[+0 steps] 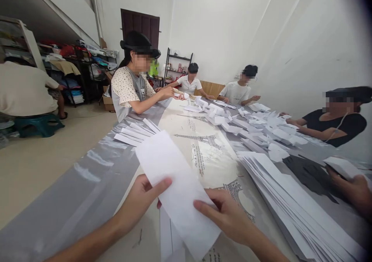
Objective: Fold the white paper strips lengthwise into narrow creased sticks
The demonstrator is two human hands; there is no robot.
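Observation:
A long white paper strip (177, 176), wide and smooth, is held up slantwise above the table. My left hand (139, 198) pinches its left edge, thumb on top and fingers mostly behind. On the opposite edge my right hand (226, 215) grips it the same way, thumb on the face. Below the sheet, narrower white paper pieces (167, 235) lie on the tablecloth, partly covered. Several slim white strips (139, 132) fan out past the sheet's upper left corner.
A thick stack of long white sheets (287, 200) lies to the right, beside a black cloth-like item (309, 173). Folded white papers (258, 126) are heaped along the far right. Co-workers sit around the table (95, 176); one person's hand (354, 188) is at the right edge.

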